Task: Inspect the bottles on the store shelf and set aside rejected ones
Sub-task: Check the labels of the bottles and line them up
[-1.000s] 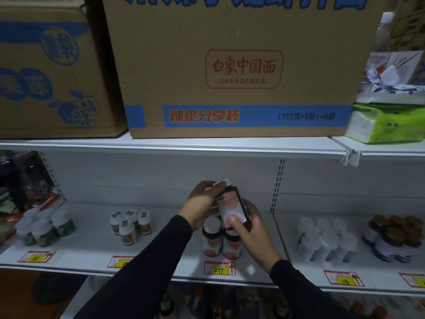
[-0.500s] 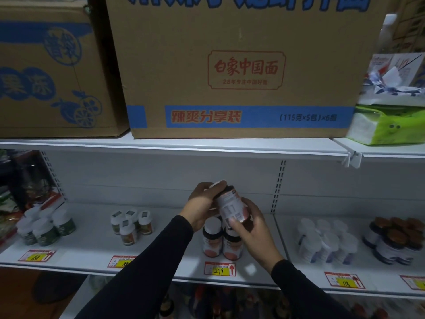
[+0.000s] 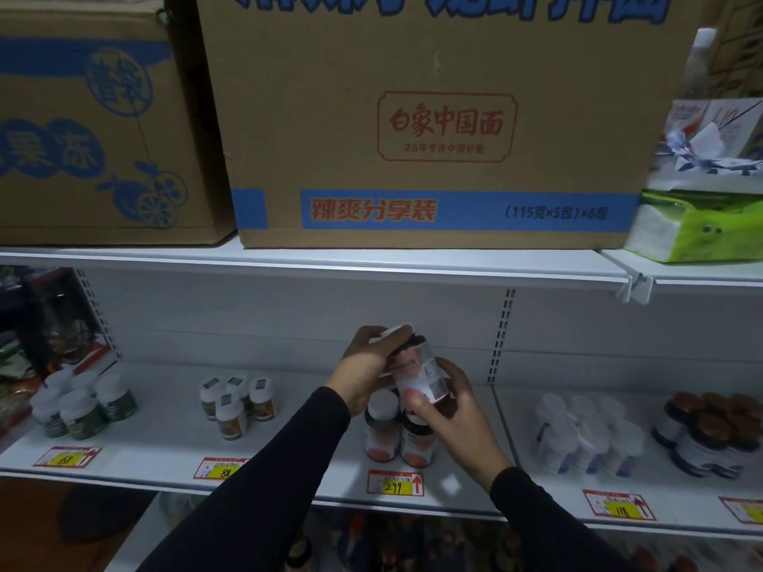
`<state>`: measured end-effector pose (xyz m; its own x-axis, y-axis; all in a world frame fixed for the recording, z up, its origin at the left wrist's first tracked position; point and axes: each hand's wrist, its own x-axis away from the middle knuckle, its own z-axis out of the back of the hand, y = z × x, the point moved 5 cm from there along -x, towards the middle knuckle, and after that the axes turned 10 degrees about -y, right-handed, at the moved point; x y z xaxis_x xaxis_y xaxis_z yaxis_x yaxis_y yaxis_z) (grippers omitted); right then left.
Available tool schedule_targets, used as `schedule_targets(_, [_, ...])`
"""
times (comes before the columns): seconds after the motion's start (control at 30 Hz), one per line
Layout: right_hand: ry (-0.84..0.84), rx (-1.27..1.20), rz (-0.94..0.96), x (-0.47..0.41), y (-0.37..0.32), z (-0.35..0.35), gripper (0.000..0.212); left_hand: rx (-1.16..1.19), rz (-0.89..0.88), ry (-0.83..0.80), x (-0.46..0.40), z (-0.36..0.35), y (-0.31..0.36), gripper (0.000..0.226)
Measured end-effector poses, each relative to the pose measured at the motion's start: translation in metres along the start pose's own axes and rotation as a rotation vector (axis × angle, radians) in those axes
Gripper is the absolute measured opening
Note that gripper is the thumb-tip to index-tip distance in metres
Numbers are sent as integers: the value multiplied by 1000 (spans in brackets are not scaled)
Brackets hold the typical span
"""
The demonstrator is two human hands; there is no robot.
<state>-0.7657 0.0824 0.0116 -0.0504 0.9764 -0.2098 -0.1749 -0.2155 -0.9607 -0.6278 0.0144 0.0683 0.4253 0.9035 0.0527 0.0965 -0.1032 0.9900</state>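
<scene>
Left hand [image 3: 365,375] curls its fingers round the cap end of the bottle [image 3: 417,375], at eleven o'clock. Right hand [image 3: 450,410] pinches its base, thumb across the label.

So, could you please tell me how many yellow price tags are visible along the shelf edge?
5: far left, left of centre, centre, right, and one cut off at the right edge. More may lie outside the frame.
</scene>
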Motion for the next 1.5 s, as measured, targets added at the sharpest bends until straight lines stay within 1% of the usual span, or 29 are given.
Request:
schedule_targets(0.07, [-6, 7, -3, 0, 1, 0, 56, -4, -9, 0, 1, 0, 0, 44])
schedule_targets(0.17, [2, -29, -21, 1, 6, 1, 48, -24, 11, -51, 1, -3, 0, 40])
schedule_targets(0.23, [11, -73, -36, 1, 6, 1, 44, -21, 32, -81, 2, -5, -2, 42])
schedule_targets(0.33, [24, -110, -41, -1, 4, 0, 51, -21, 37, -89, 1, -7, -6, 47])
schedule_targets(0.4, [11, -110, -27, -1, -1, -2, 52, -17, 45, -61, -2, -5, -9, 50])
schedule_targets(0.5, [-18, -74, 4, 2, -7, -3, 60, -38, 132, -48, -5, -2, -11, 49])
schedule_targets(0.63, [-58, -43, 21, 2, -10, -6, 68, 126, 271, -20, -2, -1, -15, 43])
schedule_targets(0.77, [-64, -45, 44, 1, -13, -8, 63, 174, 284, 16, -2, 1, -19, 42])
schedule_targets(0.97, [-74, -40, 52, -1, -12, -9, 62, 140, 292, 21, -5, 6, -21, 48])
schedule_targets(1.07, [-99, 8, 30, -3, -8, -8, 71, 4, 204, 10, -7, 9, -16, 53])
schedule_targets(1.17, [-108, 58, -7, -5, 0, -3, 77, -62, 49, -23, -5, 9, -4, 44])
schedule_targets(1.2, [-106, 69, -14, -6, 1, -1, 81, -78, 14, -43, -3, 8, 0, 45])
schedule_targets(1.27, [-96, 79, -23, -6, 3, 3, 87, -140, -34, -89, -2, 5, 4, 57])
schedule_targets(1.3, [-88, 79, -13, -7, 4, 5, 85, -178, -61, -113, -1, 3, 5, 61])
schedule_targets(1.4, [-69, 98, 16, -9, -1, 8, 71, -290, -134, -194, 1, -4, 6, 58])
schedule_targets(1.5, [-25, 101, 43, -11, -1, 11, 67, -386, -172, -270, 3, -10, 7, 62])
